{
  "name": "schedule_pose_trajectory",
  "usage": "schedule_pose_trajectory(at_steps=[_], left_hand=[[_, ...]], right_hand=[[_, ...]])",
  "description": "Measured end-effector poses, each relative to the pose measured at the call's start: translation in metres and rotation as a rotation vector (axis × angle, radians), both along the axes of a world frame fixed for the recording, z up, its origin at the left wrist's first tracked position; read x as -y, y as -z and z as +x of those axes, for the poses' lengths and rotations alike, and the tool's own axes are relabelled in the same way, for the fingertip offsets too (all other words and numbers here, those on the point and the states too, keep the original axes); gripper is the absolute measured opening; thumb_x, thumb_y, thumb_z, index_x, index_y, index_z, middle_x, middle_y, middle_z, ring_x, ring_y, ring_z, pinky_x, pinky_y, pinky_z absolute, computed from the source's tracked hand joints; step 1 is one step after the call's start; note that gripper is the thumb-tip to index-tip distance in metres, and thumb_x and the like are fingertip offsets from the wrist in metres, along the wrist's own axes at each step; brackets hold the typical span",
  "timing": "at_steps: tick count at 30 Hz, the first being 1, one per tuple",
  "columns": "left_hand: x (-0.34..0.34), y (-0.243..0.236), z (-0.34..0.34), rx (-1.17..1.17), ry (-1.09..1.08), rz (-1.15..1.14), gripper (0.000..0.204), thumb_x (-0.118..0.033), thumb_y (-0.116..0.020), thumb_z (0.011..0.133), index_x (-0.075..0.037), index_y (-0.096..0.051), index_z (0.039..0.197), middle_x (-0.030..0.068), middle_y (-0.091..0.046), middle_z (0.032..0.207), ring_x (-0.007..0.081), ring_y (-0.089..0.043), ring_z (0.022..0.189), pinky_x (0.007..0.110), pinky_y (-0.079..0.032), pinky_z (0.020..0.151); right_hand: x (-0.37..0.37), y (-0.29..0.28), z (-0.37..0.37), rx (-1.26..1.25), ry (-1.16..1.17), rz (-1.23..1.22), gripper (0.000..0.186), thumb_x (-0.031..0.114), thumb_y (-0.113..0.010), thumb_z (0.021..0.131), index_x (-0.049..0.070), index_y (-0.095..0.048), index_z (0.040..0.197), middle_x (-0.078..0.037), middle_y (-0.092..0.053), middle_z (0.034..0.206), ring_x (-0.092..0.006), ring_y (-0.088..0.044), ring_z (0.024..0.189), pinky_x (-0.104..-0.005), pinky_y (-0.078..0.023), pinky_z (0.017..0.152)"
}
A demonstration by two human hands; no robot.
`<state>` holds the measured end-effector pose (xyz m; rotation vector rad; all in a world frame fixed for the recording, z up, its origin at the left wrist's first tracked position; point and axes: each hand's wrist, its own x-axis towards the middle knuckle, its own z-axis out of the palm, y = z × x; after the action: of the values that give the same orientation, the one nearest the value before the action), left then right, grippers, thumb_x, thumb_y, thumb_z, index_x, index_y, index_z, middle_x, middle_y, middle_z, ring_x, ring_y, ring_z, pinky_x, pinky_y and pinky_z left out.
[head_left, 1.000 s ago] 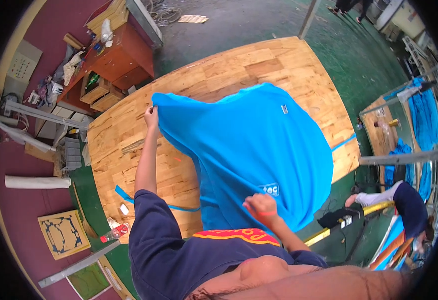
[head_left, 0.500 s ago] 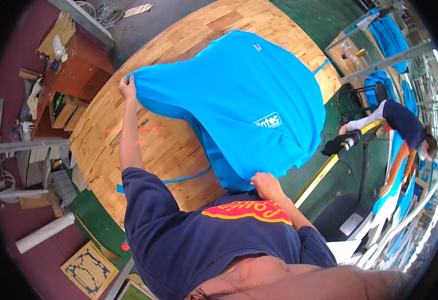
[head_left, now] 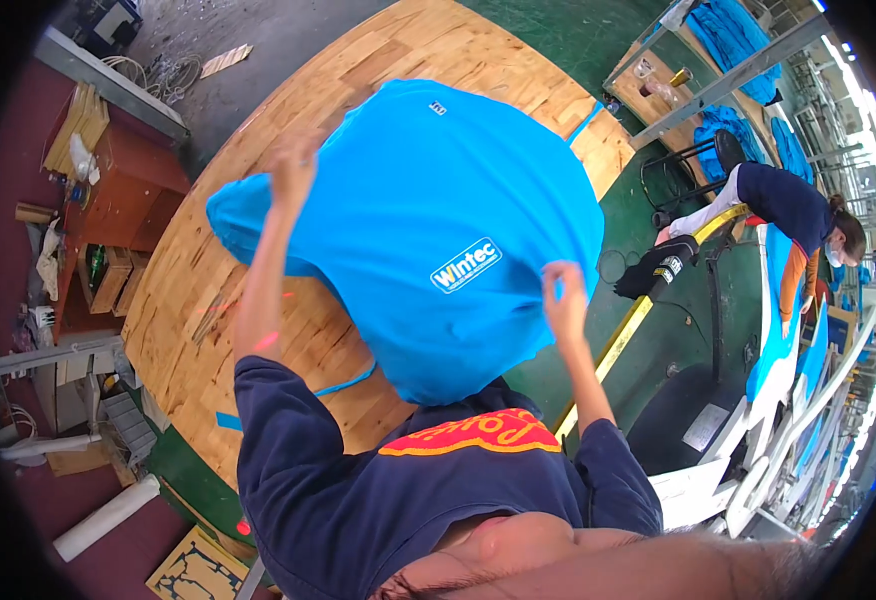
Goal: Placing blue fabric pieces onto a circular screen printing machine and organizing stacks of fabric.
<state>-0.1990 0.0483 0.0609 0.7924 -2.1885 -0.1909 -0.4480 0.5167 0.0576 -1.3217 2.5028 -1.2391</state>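
A bright blue fabric cover (head_left: 408, 220) with a white printed label patch is spread over the wooden tabletop, and its near edge reaches my shirt. Its left end lies bunched on the wood. My left hand (head_left: 293, 172) is over the cover's far left edge, smeared by motion, so its fingers do not show clearly. At the cover's right side, my right hand (head_left: 564, 300) pinches the fabric between thumb and fingers, and small folds run from that point. A thin blue strap (head_left: 348, 383) comes out from under the cover on the near left.
The wooden table (head_left: 328, 110) has rounded edges. A yellow bar with a black sleeve (head_left: 648, 270) stands right of the table. Farther right, a co-worker (head_left: 783, 210) bends over blue and white pieces. Shelving with blue fabric (head_left: 728, 45) stands at far right, a reddish-brown cabinet (head_left: 143, 170) at left.
My left hand has let go of the cover's left corner and moved right and slightly up. My right hand has moved up along the cover's right side. The cover's left end has dropped onto the table.
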Motion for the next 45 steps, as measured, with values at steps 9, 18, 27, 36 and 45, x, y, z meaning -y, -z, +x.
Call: schedule_pose_trajectory(at_steps=[9, 18, 27, 36, 45], left_hand=[[-0.102, 0.028, -0.281, 0.179, 0.529, 0.259, 0.019, -0.014, -0.068, 0.092, -0.014, -0.071, 0.111, -0.0012, -0.068, 0.113, 0.0242, -0.063, 0.109, 0.038, -0.053, 0.090], [-0.101, 0.029, -0.323, 0.318, 0.511, 0.152, 0.010, -0.021, -0.072, 0.088, -0.014, -0.069, 0.095, -0.0024, -0.063, 0.101, 0.0210, -0.058, 0.103, 0.039, -0.048, 0.089], [-0.161, 0.026, -0.300, 0.105, 0.361, 0.045, 0.029, -0.017, -0.071, 0.089, -0.019, -0.070, 0.118, 0.0044, -0.059, 0.128, 0.0289, -0.056, 0.120, 0.045, -0.041, 0.102], [-0.287, 0.023, -0.058, 0.325, 0.779, -0.002, 0.037, -0.023, -0.072, 0.087, -0.021, -0.069, 0.123, 0.0052, -0.058, 0.139, 0.0240, -0.054, 0.129, 0.044, -0.044, 0.107], [-0.370, 0.034, 0.085, 0.481, 0.842, 0.027, 0.042, -0.042, -0.076, 0.084, -0.022, -0.066, 0.120, 0.0029, -0.058, 0.140, 0.0216, -0.053, 0.131, 0.043, -0.041, 0.110]], right_hand=[[0.022, 0.046, -0.141, 0.338, 0.394, 0.359, 0.023, 0.027, -0.065, 0.098, 0.006, -0.066, 0.107, -0.011, -0.069, 0.101, -0.0283, -0.067, 0.093, -0.0406, -0.051, 0.079], [0.026, 0.031, -0.158, 0.431, 0.273, -0.065, 0.011, 0.010, -0.059, 0.103, 0.001, -0.052, 0.103, -0.013, -0.065, 0.082, -0.0146, -0.058, 0.066, -0.0297, -0.048, 0.063], [0.026, 0.059, -0.179, 0.402, 0.357, 0.044, 0.022, 0.023, -0.070, 0.097, 0.002, -0.062, 0.099, -0.008, -0.058, 0.062, -0.0122, -0.045, 0.052, -0.0332, -0.037, 0.051], [-0.068, 0.064, -0.155, 0.990, 0.133, 0.274, 0.039, 0.041, -0.070, 0.096, 0.002, -0.068, 0.102, 0.005, -0.061, 0.078, -0.0060, -0.055, 0.074, -0.0257, -0.045, 0.067], [-0.108, 0.105, -0.097, 1.233, 0.252, -0.029, 0.033, 0.042, -0.065, 0.100, 0.011, -0.066, 0.112, 0.003, -0.066, 0.095, -0.0091, -0.061, 0.090, -0.0286, -0.046, 0.078]])
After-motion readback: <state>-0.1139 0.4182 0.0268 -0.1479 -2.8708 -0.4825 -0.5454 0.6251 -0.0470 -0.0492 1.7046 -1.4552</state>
